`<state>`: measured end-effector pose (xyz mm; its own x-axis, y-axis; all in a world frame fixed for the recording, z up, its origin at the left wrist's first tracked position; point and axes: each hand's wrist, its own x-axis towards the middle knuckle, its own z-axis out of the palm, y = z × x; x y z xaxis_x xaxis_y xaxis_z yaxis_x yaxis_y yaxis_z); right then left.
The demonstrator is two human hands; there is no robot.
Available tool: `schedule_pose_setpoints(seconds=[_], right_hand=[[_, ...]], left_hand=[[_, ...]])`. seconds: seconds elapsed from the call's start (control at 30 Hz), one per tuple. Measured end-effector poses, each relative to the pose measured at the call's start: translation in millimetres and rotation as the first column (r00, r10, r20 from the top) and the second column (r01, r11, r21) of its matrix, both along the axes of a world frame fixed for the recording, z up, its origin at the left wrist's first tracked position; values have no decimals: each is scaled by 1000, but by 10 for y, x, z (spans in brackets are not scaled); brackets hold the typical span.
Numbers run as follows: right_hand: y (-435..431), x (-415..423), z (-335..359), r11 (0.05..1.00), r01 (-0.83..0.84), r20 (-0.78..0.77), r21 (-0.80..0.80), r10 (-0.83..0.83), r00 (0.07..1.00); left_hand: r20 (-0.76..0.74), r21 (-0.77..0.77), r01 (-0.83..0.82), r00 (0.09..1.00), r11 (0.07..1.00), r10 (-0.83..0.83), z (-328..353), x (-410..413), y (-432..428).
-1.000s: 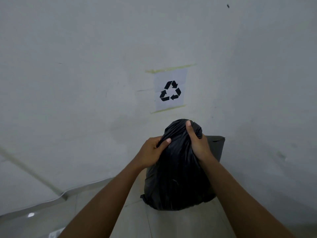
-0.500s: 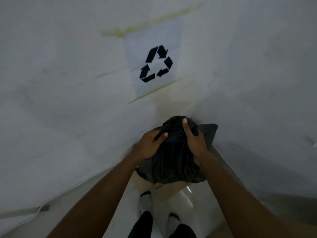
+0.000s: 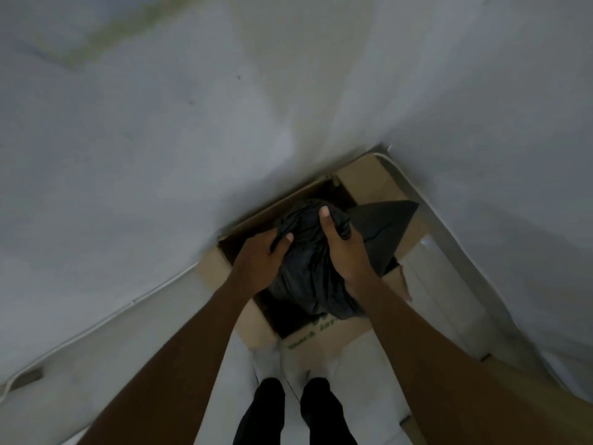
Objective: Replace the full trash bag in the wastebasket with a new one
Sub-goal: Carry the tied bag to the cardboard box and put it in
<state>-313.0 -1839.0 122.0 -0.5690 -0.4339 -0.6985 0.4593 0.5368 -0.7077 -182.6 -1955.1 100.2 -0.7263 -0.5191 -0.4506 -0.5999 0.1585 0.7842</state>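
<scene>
L hand [image 3: 260,261] and R hand [image 3: 343,248] both curled round gathered top of full black trash bag [image 3: 308,277], thumbs pressed into plastic. Bag sits in mouth of open cardboard box [image 3: 321,343] at wall corner (base contact not visible). Beside R hand a flat black sheet [image 3: 382,226] juts over box's right flap.

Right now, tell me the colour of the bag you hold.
The bag is plain black, in the head view.

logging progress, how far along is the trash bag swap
Done: the black trash bag is bunched closed at its neck. In hand: the left hand and right hand grip it over the open cardboard box. Left: setting it down and fitting a new bag; none shows yet.
</scene>
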Motion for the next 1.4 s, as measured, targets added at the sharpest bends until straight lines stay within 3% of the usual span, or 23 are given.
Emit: schedule_pose_setpoints(seconds=[0.17,0.33,0.4,0.47,0.53,0.67,0.73,0.8,0.87,1.0,1.13,1.2,1.27,1.33,1.4], right_hand=[[-86,33,-1076,999,-54,51,-3,54,997],[-117,-28,-1848,994,14,149,106,-30,988],[-118,-63,-1995,993,19,122,120,-33,992],[-71,-65,-2107,988,-25,65,151,15,998],[24,-40,-2200,980,-82,-112,179,103,988],[278,-25,-2306,922,-291,-519,256,385,763],[342,-8,-2343,853,-399,-637,336,518,571],[361,1,-2411,803,-396,-730,445,581,360],[327,-2,-2476,784,-334,-772,524,602,201],[290,3,-2685,622,-379,-652,685,756,60],[419,-21,-2914,498,-385,-509,777,857,81],[461,-23,-2953,449,-410,-459,794,885,80],[458,24,-2922,449,-445,-460,775,883,90],[457,77,-2894,450,-513,-461,731,880,115],[478,98,-2856,473,-576,-477,667,865,158]], left_hand=[[165,-312,40,986,949,13,-926,114,39],[55,-508,48,998,860,-24,-1412,12,247],[96,-608,214,976,765,-197,-1563,-81,324],[239,-640,417,906,645,-348,-1799,-126,371],[345,-608,534,844,588,-410,-2060,-128,382],[486,-535,646,762,544,-428,-2452,-141,331],[556,-514,681,727,521,-402,-2519,-189,285],[622,-468,732,671,495,-403,-2548,-250,240],[667,-431,768,624,473,-407,-2558,-292,194],[585,-397,747,654,533,-480,-2540,-237,61],[156,-414,462,885,785,-439,-2402,-90,-2],[16,-444,343,927,828,-375,-2233,-85,79],[35,-546,359,913,757,-407,-2109,-134,201],[190,-640,466,866,611,-462,-2154,-154,289],[383,-624,582,809,520,-446,-2302,-90,302]])
